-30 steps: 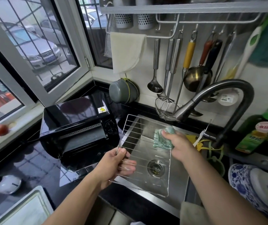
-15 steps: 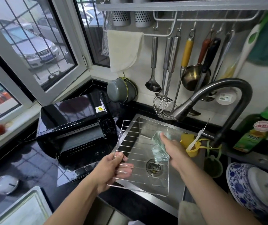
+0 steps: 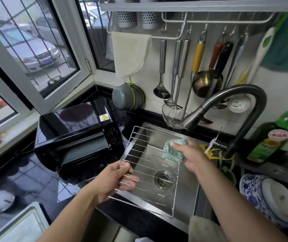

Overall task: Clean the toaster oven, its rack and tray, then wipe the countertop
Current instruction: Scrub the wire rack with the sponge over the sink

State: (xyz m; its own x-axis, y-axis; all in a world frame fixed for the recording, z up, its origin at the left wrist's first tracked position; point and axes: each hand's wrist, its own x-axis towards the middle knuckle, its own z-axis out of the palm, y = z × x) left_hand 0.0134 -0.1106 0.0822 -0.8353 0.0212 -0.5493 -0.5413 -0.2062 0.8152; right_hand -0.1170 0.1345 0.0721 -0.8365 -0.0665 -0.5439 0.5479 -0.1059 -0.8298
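My left hand (image 3: 112, 182) grips the rack (image 3: 150, 165) over the sink (image 3: 188, 186), right hand (image 3: 190, 154) pinches a sponge (image 3: 172, 151); the bottle (image 3: 268, 142) label's too blurry to read.

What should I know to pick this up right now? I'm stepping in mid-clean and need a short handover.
Left hand: grips the wire rack by its near-left edge, holding it over the sink.
Right hand: fingers hold a green scrub cloth against the rack's far right side.
Toaster oven: on the counter left of the sink, door open.
Done: rack is out.
Left: finish the rack, tray, oven, countertop.
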